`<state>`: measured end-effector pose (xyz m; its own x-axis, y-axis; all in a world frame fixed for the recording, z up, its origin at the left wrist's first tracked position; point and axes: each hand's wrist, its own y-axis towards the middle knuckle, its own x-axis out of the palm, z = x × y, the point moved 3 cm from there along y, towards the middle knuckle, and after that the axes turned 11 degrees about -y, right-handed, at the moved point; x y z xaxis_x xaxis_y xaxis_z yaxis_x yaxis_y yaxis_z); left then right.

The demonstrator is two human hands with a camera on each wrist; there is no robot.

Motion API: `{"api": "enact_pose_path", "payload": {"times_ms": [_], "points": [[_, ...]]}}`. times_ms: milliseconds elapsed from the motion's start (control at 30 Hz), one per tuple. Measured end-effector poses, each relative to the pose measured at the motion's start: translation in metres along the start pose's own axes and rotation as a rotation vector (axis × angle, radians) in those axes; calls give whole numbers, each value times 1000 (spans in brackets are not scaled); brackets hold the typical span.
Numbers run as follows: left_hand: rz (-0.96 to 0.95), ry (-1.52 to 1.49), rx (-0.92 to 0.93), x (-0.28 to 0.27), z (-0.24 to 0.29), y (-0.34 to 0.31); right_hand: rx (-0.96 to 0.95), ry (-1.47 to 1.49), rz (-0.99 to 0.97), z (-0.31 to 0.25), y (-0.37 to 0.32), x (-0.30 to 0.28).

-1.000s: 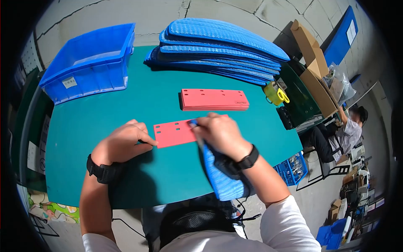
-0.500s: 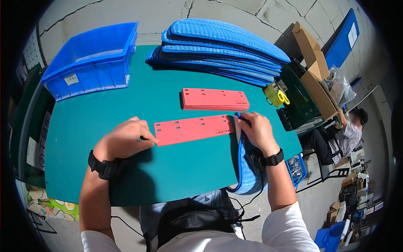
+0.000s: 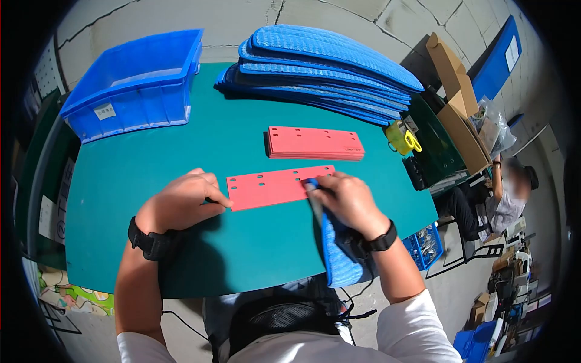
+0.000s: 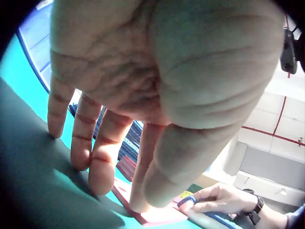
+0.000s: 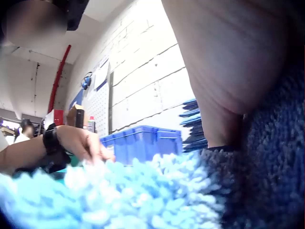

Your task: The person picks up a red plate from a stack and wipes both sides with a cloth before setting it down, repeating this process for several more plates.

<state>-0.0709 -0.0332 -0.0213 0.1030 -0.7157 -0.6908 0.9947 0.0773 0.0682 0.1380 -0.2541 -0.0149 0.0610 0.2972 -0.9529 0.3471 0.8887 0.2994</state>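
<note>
A flat red strip (image 3: 266, 189) with slots along its far edge lies on the green table. At its left end my left hand (image 3: 186, 202) presses the near corner with fingertips. In the left wrist view those fingers (image 4: 110, 152) stretch down fairly straight, some onto the tabletop. My right hand (image 3: 351, 201) pinches one end of a blue mop pad (image 3: 346, 257) against the strip's right part, covering its print. From there the pad hangs down past the near table edge. Its fluffy pile (image 5: 133, 195) fills the lower right wrist view.
Behind the strip lies a stack of similar red strips (image 3: 315, 145). Several blue pads (image 3: 327, 72) are piled at the back, with a blue bin (image 3: 142, 103) to their left. Yellow-handled scissors (image 3: 411, 143) sit at the right edge. A person (image 3: 505, 193) sits beyond on the right.
My right hand slid the mop pad rightward off the strip's end, uncovering the print, then moved back left onto the strip. My left hand has stayed at the corner.
</note>
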Motion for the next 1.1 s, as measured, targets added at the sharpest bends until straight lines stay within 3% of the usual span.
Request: {"api": "enact_pose_path", "payload": {"times_ms": [67,267,367,600,733,833,900,967,1033,1100], "points": [[6,-1,-2,1,0,1,164,-10,-100,27,-8,-10],[-21,-29,23,2,4,6,336,-100,-72,69,-19,-21],[-45,-11,-40,3,2,8,118,-114,72,45,-3,-23],[-41,-23,-68,1,2,7,-160,16,-6,-74,49,2],[-41,-31,-69,1,-2,5,-188,77,-62,-84,57,28],[-41,-20,-62,2,-1,3,-115,34,-29,-54,51,27],[-37,-29,-64,2,0,2,53,-50,-198,-17,47,13],[-31,-35,-66,1,1,2,224,20,-236,31,32,1],[-48,-40,-68,2,1,4,247,-41,-12,75,8,4],[-46,-36,-54,2,0,5,325,-78,-46,97,-10,-3]]}}
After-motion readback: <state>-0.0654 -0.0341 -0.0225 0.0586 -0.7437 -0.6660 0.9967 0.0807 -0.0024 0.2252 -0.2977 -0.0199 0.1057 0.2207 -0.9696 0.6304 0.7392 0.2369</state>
